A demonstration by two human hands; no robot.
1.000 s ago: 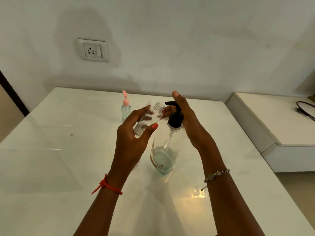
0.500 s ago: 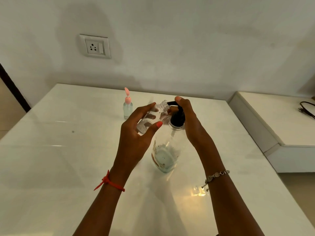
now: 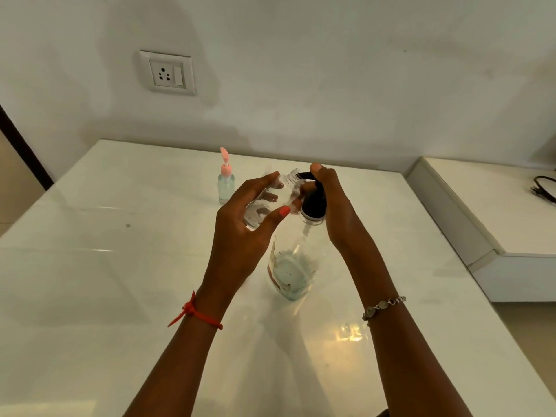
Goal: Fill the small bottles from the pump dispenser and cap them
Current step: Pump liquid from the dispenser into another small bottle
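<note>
A clear pump dispenser (image 3: 293, 266) with a black pump head (image 3: 314, 203) stands mid-table, a little pale liquid at its bottom. My left hand (image 3: 240, 233) holds a small clear uncapped bottle (image 3: 272, 201), tilted so its threaded neck meets the black spout. My right hand (image 3: 337, 212) wraps the pump head, with the index finger lying on top of it. A second small bottle (image 3: 225, 188) with a pink flip cap, its lid raised, stands upright behind and left of my hands.
The glossy white table (image 3: 105, 281) runs back to a wall with a socket plate (image 3: 167, 72). To the right sits a lower white ledge (image 3: 493, 224) with a black cable (image 3: 544, 188) on it. A dark door frame shows at far left.
My right index finger has come down from raised to resting on the pump head, which now sits lower. The small bottle stays at the spout.
</note>
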